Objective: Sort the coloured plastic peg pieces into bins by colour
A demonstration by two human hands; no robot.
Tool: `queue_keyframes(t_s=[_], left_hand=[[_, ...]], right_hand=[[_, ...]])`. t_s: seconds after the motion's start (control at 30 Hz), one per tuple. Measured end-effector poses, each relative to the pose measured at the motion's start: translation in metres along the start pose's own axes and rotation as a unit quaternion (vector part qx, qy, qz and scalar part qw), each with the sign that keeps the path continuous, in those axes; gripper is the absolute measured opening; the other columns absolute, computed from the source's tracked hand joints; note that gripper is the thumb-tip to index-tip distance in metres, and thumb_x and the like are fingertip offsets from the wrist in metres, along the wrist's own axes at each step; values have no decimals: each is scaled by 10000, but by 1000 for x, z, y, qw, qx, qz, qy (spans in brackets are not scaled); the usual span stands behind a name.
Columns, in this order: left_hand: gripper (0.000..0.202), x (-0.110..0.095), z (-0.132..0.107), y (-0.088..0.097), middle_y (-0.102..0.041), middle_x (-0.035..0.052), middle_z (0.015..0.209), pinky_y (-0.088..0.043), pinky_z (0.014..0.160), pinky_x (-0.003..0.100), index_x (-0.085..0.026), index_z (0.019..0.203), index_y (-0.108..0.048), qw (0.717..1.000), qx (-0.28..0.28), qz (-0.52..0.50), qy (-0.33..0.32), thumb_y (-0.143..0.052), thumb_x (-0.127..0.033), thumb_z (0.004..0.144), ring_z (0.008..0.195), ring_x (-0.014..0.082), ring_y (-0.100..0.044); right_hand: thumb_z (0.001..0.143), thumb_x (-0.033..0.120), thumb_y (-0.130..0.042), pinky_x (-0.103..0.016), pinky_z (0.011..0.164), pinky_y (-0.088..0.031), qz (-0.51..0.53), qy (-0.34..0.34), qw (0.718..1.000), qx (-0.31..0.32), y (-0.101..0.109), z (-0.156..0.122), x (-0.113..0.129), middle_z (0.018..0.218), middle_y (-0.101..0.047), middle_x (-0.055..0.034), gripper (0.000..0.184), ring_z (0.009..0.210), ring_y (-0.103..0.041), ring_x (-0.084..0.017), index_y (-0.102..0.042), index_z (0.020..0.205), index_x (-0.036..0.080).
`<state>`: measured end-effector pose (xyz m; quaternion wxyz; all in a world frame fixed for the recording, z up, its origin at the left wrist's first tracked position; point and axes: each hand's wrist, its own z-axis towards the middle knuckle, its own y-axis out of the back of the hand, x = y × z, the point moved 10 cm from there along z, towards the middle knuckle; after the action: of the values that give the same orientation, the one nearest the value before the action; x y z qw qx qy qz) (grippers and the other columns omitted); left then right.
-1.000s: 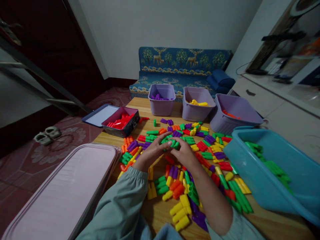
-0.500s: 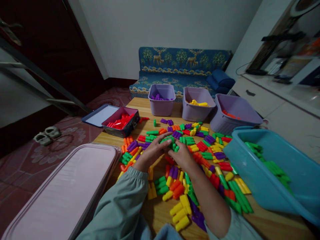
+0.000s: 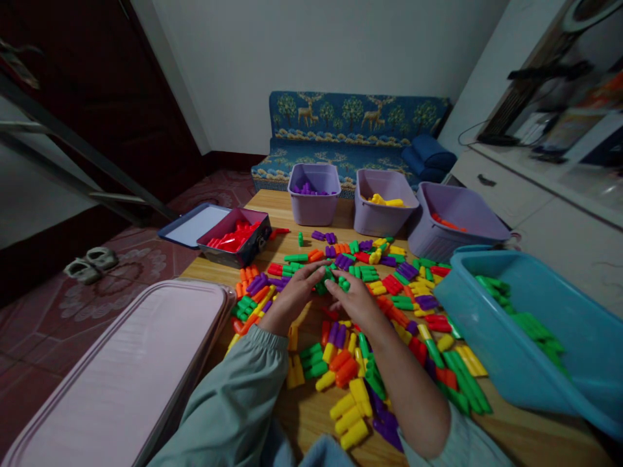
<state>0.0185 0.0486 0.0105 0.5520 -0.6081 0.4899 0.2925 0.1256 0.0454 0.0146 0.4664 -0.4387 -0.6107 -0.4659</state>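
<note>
Close together over the middle of the table, my two hands hold green toy building blocks. My left hand (image 3: 298, 293) is closed on a green block (image 3: 321, 284) with its thumb and fingers. Fingers of my right hand (image 3: 354, 298) grip green pieces (image 3: 343, 283) right beside it; whether the pieces are joined I cannot tell. Beneath and around both hands lie many loose blocks in red, orange, yellow, green and purple, among them a yellow block (image 3: 351, 415) near my lap and a purple one (image 3: 407, 271) farther right.
Light purple bins at the back hold purple (image 3: 315, 209), yellow (image 3: 384, 220) and orange (image 3: 455, 243) blocks. A teal bin (image 3: 516, 350) with green blocks stands right. Left are an open tin (image 3: 228, 257) of red blocks and a pink lidded box (image 3: 126, 370). A sofa (image 3: 341, 152) is behind the table (image 3: 272, 202).
The green pieces have shifted slightly between my fingers, and my right thumb and fingers have changed their grip. The bins and the blocks on the table stay put.
</note>
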Motion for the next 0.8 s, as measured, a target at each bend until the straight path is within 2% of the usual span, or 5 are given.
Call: queue_keyframes(t_s=[0.1,0.2,0.33,0.43,0.8], left_hand=[[496,-2,-5,-8,-636,74,1230,-489,768,259,-255,1235,-655,999,24,30,-2,-693,-484,797,1035,213,-598],[516,-5,-8,-15,-603,76,1294,-490,811,284,-277,1282,-617,998,56,40,-7,-675,-488,815,1108,231,-575],[549,-8,-6,-13,-619,102,1271,-492,860,339,-245,1268,-617,997,59,46,-22,-720,-473,780,1140,265,-578],[549,-10,-3,-8,-628,121,1269,-490,888,371,-224,1234,-634,997,61,41,-26,-749,-462,753,1163,286,-585],[461,-31,11,47,-732,145,1024,-528,789,346,-124,1034,-707,971,-117,159,-135,-735,-449,707,935,253,-685]], right_hand=[[726,377,-709,-310,740,-558,-54,58,997,-27,5,1,9,1064,-683,-78,543,900,-660,-202,-605,1218,173],[715,370,-715,-289,701,-549,-42,64,996,-41,7,0,11,957,-695,-48,476,829,-655,-182,-627,1139,173],[700,433,-730,-205,405,-437,138,-11,989,-55,11,-5,7,665,-615,40,395,473,-550,-102,-622,978,174],[661,396,-780,-194,421,-470,305,-46,946,-98,27,-9,11,662,-634,34,353,474,-565,-89,-626,871,158],[907,311,-535,-194,551,-556,520,112,762,-369,185,-50,48,721,-673,38,169,646,-664,-90,-638,824,207]])
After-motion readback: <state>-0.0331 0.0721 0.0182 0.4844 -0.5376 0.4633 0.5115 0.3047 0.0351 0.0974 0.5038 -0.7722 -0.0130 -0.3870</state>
